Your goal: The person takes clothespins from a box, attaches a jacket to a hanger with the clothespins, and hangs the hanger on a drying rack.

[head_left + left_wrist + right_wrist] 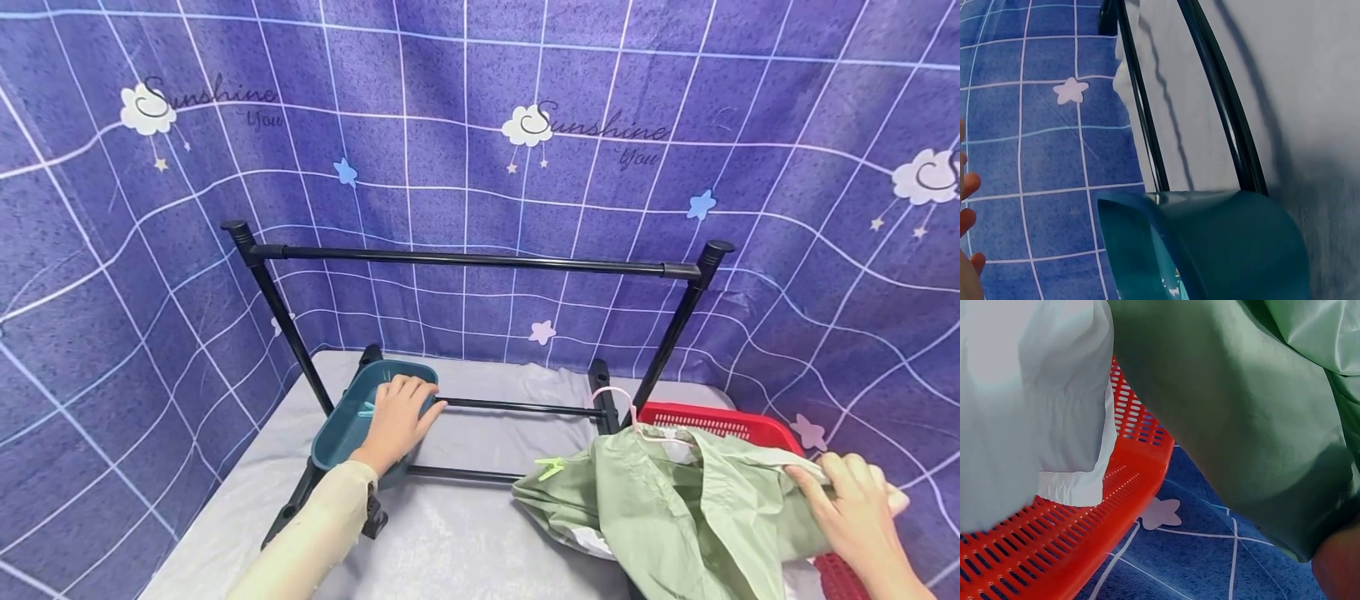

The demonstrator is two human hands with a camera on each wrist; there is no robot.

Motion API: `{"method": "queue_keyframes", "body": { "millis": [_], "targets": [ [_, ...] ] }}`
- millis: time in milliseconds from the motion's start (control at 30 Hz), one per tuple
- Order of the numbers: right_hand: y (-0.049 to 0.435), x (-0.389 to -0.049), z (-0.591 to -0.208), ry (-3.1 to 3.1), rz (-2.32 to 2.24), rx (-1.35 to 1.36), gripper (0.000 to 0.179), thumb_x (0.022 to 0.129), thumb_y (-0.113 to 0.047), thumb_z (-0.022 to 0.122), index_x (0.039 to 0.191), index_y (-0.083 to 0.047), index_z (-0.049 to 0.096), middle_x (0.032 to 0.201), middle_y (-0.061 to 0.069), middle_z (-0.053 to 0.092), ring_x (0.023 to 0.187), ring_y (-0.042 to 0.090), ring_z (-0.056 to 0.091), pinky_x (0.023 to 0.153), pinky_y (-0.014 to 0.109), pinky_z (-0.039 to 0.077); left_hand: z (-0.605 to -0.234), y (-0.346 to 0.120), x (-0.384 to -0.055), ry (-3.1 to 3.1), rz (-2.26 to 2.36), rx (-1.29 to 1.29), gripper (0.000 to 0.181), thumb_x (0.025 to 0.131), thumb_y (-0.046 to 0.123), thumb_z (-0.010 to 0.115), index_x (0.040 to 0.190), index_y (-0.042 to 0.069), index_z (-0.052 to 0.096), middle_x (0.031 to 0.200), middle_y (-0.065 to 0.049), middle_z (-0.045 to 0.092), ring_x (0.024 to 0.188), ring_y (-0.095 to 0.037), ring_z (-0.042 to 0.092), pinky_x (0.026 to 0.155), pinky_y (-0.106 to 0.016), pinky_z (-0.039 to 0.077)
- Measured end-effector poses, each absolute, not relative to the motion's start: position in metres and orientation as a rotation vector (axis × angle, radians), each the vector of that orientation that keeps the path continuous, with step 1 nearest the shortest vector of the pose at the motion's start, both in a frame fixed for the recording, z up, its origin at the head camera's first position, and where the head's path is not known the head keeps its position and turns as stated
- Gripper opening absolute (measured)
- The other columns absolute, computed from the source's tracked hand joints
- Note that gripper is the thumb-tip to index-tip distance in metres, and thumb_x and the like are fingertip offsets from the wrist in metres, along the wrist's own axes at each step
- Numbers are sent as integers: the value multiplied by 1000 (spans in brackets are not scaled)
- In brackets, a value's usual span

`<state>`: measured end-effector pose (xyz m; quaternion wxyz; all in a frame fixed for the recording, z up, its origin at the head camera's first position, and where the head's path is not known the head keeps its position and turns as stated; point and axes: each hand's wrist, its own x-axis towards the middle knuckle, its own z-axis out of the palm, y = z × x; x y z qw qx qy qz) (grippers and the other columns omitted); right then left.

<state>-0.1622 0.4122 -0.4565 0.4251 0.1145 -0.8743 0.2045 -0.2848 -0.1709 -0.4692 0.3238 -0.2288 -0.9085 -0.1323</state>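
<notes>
Green garment (660, 500) on a pink hanger (635, 423) is around 4:30 in the head view, its edge pinched by the right hand (858, 508); left hand (397, 417) hovers about 7 o'clock, over the teal bin (341, 437), fingers relaxed.

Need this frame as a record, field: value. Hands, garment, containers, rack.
left hand: over teal bin, fingers relaxed
right hand: grips edge of green garment
hanger: pink, in the garment, hook exposed
green clip: on the garment
blue clips: inside the bin
basket: red, partly hidden by the garment
rack: black, standing, top bar horizontal
garment hung on rack: no
</notes>
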Motion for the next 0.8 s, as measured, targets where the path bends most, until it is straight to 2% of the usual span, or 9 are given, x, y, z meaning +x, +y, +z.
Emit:
{"method": "queue_keyframes", "body": {
  "millis": [133,367,600,800],
  "targets": [
    [411,-162,-457,-2180,511,287,64,94,-63,46,72,-4,45,68,14,38,64,47,35,62,50,21,-468,-175,-286,-2402,-336,-587,27,94,33,67,109,11,68,105,-7,66,100,-28,52,85,-49,37],
    [409,-156,-456,-2237,546,169,50,95,-49,61,73,-8,44,71,14,41,66,48,37,55,54,18,-470,-183,-289,-2475,-354,-529,34,96,33,65,119,8,64,112,-10,64,104,-30,51,84,-49,35],
    [410,-158,-456,-2216,528,228,55,96,-56,54,72,-7,44,70,15,40,67,47,36,59,51,20,-470,-191,-291,-2545,-350,-464,39,97,37,61,124,9,61,117,-9,62,109,-30,49,85,-50,34],
    [410,-156,-456,-2253,543,166,48,96,-47,61,72,-8,44,72,14,42,69,47,37,57,52,19,-469,-196,-292,-2578,-374,-421,39,99,37,58,127,10,60,119,-9,60,112,-31,47,87,-52,34]
  ]
}}
